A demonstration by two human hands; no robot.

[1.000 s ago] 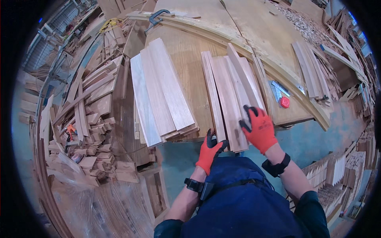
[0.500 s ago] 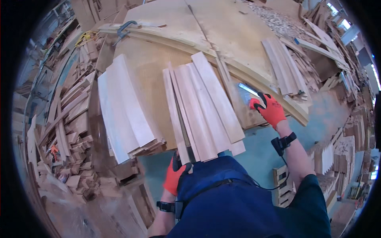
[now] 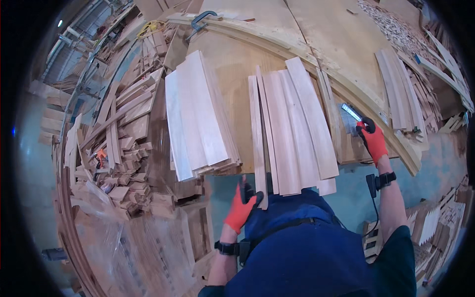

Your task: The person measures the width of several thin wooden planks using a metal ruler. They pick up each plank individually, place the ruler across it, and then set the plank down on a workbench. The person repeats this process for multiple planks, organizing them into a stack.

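Left hand (image 3: 241, 207), in an orange glove, is closed on the near end of a thin wood strip (image 3: 258, 143), gripping it where it overhangs the desk (image 3: 237, 69) edge. The strip belongs to a fanned bundle of pale wood slats (image 3: 296, 129) lying flat in front of the person; the overhang looks like what makes the ends easy to pinch from below. The strip's long axis runs away from the body, near end at the left hand, far end pointing up the desk toward the curved laminated rail (image 3: 277, 42). The other slats splay slightly rightward at their far ends.

Right hand (image 3: 372, 139), also gloved, reaches out to the right and rests on a small blue-and-white tool (image 3: 349, 113) lying on the desk just inside the curved rail. Fingers are curled over it; cannot tell whether it is truly gripped or only touched.

A second stack of pale boards (image 3: 195, 116) sits to the left of the bundle, apart from it, also overhanging the near edge and leaning a little leftward. A further group of slats (image 3: 396, 89) lies well off to the right, beyond the rail. A clamp (image 3: 200, 21) holds the rail's far end. Offcuts (image 3: 123, 148) are heaped on the floor at left.
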